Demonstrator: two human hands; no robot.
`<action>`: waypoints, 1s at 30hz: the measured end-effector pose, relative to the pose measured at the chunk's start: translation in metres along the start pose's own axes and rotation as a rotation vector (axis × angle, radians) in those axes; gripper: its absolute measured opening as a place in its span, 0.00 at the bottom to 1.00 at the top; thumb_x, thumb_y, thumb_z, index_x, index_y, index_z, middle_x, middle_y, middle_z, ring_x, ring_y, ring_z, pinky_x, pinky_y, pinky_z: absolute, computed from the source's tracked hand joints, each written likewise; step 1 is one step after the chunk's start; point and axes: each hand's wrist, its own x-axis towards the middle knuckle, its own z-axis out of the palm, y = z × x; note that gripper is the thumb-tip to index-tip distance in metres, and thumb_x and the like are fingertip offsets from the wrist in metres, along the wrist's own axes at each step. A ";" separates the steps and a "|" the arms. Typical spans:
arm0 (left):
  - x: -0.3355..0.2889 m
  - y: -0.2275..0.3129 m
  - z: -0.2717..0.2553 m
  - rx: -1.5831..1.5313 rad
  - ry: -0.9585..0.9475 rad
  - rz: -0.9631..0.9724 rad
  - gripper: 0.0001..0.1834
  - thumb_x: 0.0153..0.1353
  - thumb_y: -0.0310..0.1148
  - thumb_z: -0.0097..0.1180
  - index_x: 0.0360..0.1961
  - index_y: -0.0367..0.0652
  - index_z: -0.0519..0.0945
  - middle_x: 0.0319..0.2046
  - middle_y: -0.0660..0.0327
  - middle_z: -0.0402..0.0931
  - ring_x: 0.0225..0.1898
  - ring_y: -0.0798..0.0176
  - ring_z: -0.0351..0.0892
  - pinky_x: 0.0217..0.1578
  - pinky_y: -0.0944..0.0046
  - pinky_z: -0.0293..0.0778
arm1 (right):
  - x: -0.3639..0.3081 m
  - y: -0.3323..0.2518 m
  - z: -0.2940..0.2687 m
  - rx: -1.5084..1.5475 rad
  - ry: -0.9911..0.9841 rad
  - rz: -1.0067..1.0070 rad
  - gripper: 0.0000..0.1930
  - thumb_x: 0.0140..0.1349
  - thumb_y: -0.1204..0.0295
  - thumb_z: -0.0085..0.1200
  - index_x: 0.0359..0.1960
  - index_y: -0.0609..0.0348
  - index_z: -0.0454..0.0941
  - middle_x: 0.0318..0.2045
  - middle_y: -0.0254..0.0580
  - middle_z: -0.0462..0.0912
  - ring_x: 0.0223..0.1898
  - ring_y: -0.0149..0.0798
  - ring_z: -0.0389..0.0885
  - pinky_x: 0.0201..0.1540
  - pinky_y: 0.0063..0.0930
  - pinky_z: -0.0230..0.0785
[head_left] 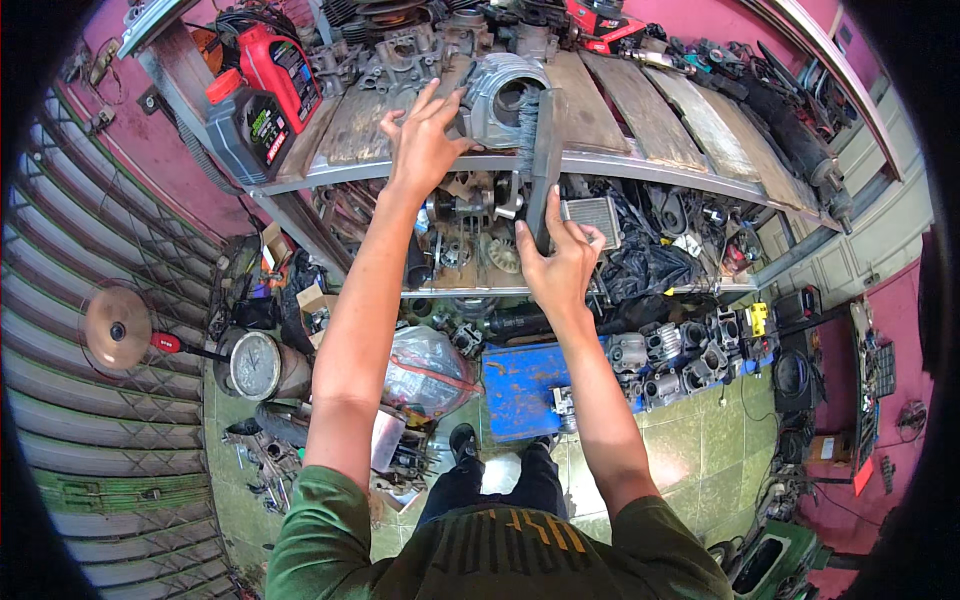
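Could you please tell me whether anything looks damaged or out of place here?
Two things stand out: loose metal parts lie scattered on the tiled floor at lower left, looking unsorted, and the blue panel just below the picture's centre has brown, rust-like patches. The brush in the right hand shows no obvious damage.

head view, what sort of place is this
Likely an engine repair workshop: oil bottles and a metal engine housing sit on the wooden shelf, and more metal engine parts are lined up below.
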 end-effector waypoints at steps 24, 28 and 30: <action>0.050 0.063 -0.012 -0.076 -0.165 -0.400 0.47 0.46 0.63 0.76 0.61 0.41 0.82 0.56 0.46 0.82 0.66 0.44 0.73 0.63 0.21 0.53 | 0.017 0.011 0.007 -0.064 -0.029 -0.007 0.31 0.58 0.59 0.67 0.63 0.59 0.80 0.20 0.45 0.81 0.28 0.44 0.80 0.54 0.42 0.59; 0.059 0.061 -0.007 -0.079 -0.229 -0.404 0.47 0.48 0.63 0.74 0.62 0.39 0.81 0.56 0.43 0.82 0.67 0.45 0.72 0.64 0.21 0.52 | 0.017 0.013 0.004 -0.050 -0.027 -0.007 0.32 0.58 0.59 0.67 0.64 0.58 0.79 0.20 0.45 0.81 0.28 0.44 0.80 0.54 0.42 0.59; 0.061 0.057 -0.001 -0.060 -0.188 -0.404 0.46 0.48 0.62 0.74 0.62 0.41 0.81 0.55 0.44 0.83 0.67 0.45 0.72 0.65 0.25 0.51 | 0.015 0.012 -0.002 -0.050 -0.050 -0.007 0.32 0.59 0.58 0.67 0.65 0.56 0.79 0.20 0.44 0.80 0.28 0.43 0.79 0.54 0.43 0.59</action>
